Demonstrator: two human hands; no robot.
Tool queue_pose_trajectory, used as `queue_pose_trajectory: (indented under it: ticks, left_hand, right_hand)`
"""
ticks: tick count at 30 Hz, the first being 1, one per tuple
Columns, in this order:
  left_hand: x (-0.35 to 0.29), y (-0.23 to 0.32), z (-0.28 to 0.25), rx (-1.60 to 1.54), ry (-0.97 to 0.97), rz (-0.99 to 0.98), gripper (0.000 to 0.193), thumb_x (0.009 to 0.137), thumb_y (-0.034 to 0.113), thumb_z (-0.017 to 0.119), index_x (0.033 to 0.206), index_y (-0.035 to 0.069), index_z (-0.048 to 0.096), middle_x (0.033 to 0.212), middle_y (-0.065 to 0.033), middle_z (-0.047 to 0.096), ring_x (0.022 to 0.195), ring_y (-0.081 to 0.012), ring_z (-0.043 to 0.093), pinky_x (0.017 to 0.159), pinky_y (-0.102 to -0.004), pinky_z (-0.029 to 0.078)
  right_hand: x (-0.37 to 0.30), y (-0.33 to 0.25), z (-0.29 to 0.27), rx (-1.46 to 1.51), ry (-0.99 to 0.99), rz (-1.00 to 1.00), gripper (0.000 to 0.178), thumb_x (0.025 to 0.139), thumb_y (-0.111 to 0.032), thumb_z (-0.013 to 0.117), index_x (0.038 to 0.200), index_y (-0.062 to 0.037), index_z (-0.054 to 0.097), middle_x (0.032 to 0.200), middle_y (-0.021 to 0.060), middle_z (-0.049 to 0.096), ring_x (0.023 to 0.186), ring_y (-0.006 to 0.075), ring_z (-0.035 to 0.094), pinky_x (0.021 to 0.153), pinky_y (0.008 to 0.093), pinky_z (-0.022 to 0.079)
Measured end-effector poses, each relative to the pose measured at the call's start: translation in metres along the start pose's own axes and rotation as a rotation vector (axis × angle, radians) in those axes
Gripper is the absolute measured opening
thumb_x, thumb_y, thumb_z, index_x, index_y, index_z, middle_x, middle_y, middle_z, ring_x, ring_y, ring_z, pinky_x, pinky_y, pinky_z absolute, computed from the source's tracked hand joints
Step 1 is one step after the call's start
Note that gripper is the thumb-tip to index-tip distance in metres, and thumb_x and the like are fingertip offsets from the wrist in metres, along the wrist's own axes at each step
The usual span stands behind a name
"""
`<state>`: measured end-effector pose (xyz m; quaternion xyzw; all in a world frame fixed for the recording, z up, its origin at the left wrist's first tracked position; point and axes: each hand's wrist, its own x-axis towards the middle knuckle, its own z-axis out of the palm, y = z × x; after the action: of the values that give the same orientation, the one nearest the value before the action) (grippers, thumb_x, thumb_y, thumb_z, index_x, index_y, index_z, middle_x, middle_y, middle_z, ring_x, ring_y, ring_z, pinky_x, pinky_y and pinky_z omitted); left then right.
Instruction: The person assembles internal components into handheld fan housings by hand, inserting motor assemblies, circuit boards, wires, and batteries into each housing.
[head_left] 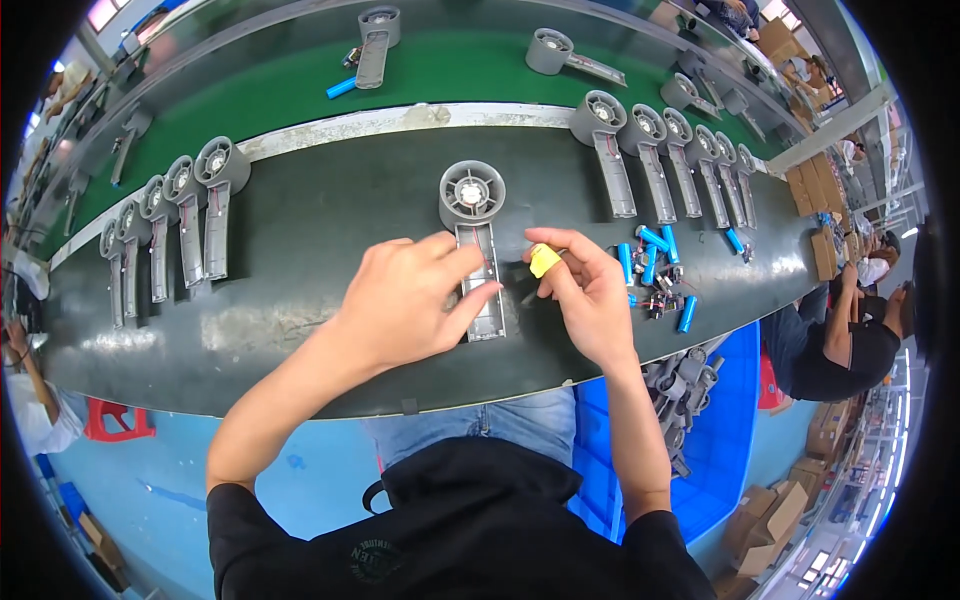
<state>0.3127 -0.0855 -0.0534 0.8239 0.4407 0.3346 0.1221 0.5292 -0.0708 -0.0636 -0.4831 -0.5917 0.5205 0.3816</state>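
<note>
right hand half curled, index sitting close above the thumb, yellow piece at the thumb end; can't tell if pinched or wrapped on. left hand: thumb and fingers apart, over the open handle of the middle fan unit; can't tell contact. fan unit sits on the dark green bench, round housing at 12 o'clock, handle running to 6. clock from the unit: loose blue cells and wired boards at 3, row of grey fans at 2, second row at 9, blue bin with grey parts at 4, below bench edge.
</note>
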Motion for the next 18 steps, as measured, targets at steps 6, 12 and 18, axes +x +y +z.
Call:
queue_pose_trajectory:
  ticks: [6, 12, 18]
  left_hand:
    - [-0.001, 0.004, 0.017, 0.123, 0.003, -0.029, 0.018, 0.077, 0.014, 0.076, 0.081, 0.005, 0.060, 0.071, -0.0086, 0.058, 0.058, -0.0298, 0.059, 0.055, -0.0378, 0.047]
    - [-0.001, -0.006, 0.000, -0.020, 0.074, -0.051, 0.008, 0.083, 0.004, 0.069, 0.088, 0.002, 0.062, 0.076, -0.0101, 0.057, 0.062, -0.0283, 0.058, 0.055, -0.0369, 0.046]
    - [-0.004, -0.018, -0.007, -0.156, -0.006, -0.187, 0.007, 0.088, 0.001, 0.065, 0.095, 0.000, 0.063, 0.082, -0.0097, 0.057, 0.062, -0.0194, 0.056, 0.055, -0.0299, 0.044]
  right_hand:
    - [0.006, 0.001, 0.008, -0.042, -0.028, -0.066, 0.027, 0.094, -0.001, 0.054, 0.118, -0.0013, 0.064, 0.104, 0.0059, 0.067, 0.068, 0.0045, 0.053, 0.063, 0.0186, 0.044]
    - [0.019, 0.000, 0.025, -0.295, -0.104, -0.482, 0.031, 0.083, 0.006, 0.061, 0.111, -0.0030, 0.069, 0.108, 0.0075, 0.069, 0.070, 0.0098, 0.062, 0.056, 0.0232, 0.045]
    - [0.030, 0.013, 0.039, -0.536, 0.031, -0.672, 0.022, 0.079, 0.002, 0.068, 0.100, -0.0033, 0.070, 0.098, 0.0048, 0.068, 0.060, 0.0120, 0.060, 0.051, 0.0242, 0.045]
